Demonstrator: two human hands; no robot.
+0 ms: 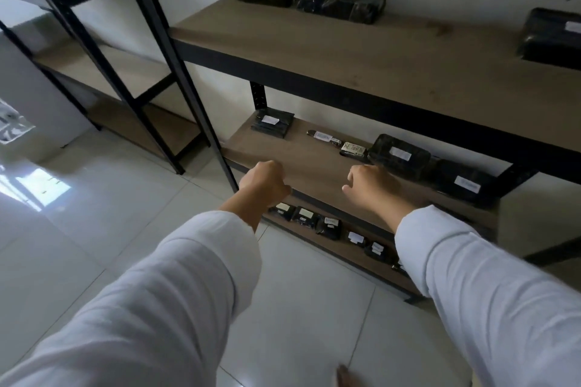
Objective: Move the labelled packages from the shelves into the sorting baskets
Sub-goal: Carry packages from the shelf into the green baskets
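While both arms reach out in pale sleeves, the black-framed shelves carry the load: the top shelf (361,50) holds three dark wrapped packages, two at the back left (339,1) and one at the far right (553,33). On the middle shelf (314,163) sit a flat labelled package (273,123), a small one marked RETURN (354,149), and two bigger labelled packages (399,155) to the right. Down low, the bottom shelf (339,256) shows a row of small labelled packages (328,226). No baskets in view here. The left hand (264,182) is curled into a fist, holding nothing, just at the middle shelf's front edge. The right hand (371,185) hangs loosely curled and holds nothing, over that same shelf, near the bigger packages.
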